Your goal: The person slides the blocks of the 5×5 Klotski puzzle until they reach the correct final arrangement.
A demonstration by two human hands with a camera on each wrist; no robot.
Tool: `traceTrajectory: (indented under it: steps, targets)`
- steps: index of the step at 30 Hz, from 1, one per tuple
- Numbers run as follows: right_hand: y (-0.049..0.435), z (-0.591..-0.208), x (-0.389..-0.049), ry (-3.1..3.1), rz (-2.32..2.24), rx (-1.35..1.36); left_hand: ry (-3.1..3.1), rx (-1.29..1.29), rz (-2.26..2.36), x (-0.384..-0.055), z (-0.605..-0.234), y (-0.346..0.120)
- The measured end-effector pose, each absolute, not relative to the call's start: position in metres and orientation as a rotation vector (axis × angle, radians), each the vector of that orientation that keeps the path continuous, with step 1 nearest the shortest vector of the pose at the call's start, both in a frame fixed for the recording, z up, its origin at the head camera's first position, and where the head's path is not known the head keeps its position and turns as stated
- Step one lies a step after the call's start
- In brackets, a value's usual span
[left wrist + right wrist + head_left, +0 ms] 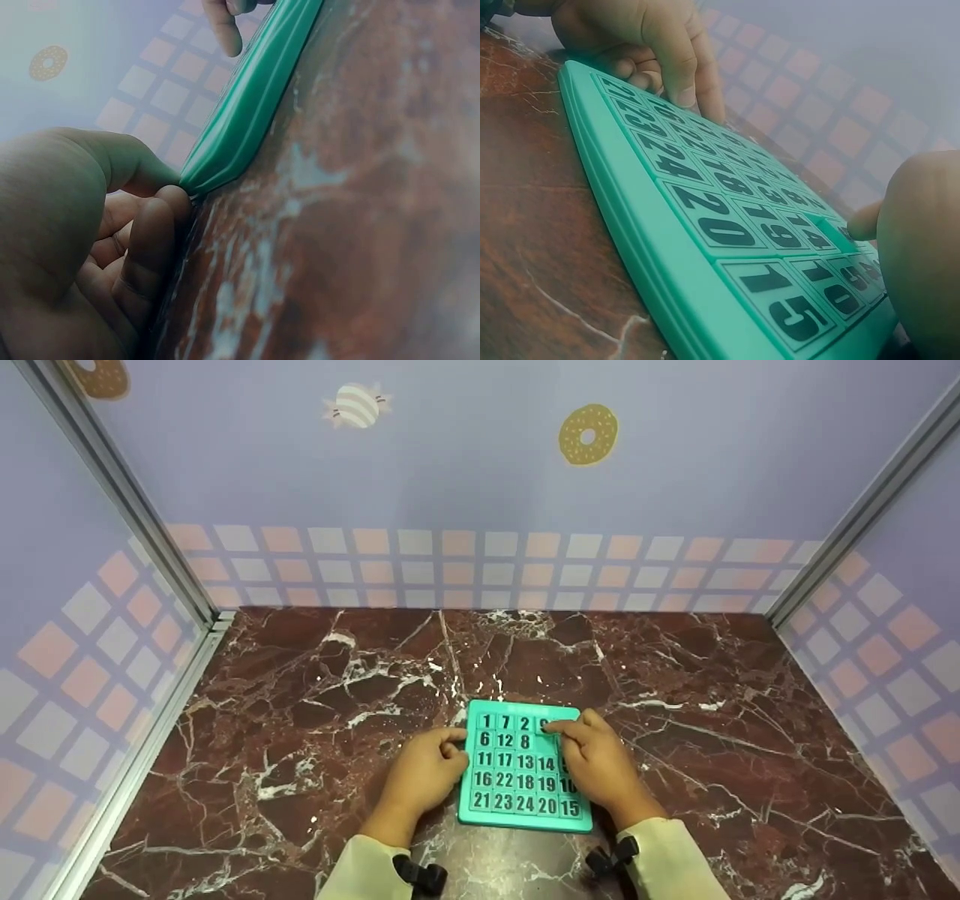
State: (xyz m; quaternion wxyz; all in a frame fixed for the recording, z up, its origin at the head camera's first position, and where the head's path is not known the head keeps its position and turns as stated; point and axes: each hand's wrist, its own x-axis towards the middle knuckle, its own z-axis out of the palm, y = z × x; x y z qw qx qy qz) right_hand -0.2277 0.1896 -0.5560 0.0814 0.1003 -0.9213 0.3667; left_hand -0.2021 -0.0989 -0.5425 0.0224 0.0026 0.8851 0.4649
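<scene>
A teal number slide puzzle lies on the marble table, its black-numbered tiles facing up. At its left edge is my left hand, thumb and forefinger holding the rim; the left wrist view shows the other fingers curled beside the frame. Over the right side reaches my right hand, a fingertip touching a partly covered tile in the top row. Just below that tile is a vacant slot, right of the 8. This hand hides the upper right corner tile. The 15 tile sits at the lower right corner.
The dark red marble table extends around the puzzle. Behind it rises a lilac wall with checks and sweets printed on it; metal posts stand at both back corners. Each wrist carries a black strap.
</scene>
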Motion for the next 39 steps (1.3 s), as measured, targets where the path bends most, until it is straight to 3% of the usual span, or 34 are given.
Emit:
traceTrajectory:
  steps: [39]
  targets:
    - [0.1930,-0.5551,-0.2207,-2.715,1.149,0.418,2.698,0.004,1.475,-0.2013,-0.5406,-0.0986]
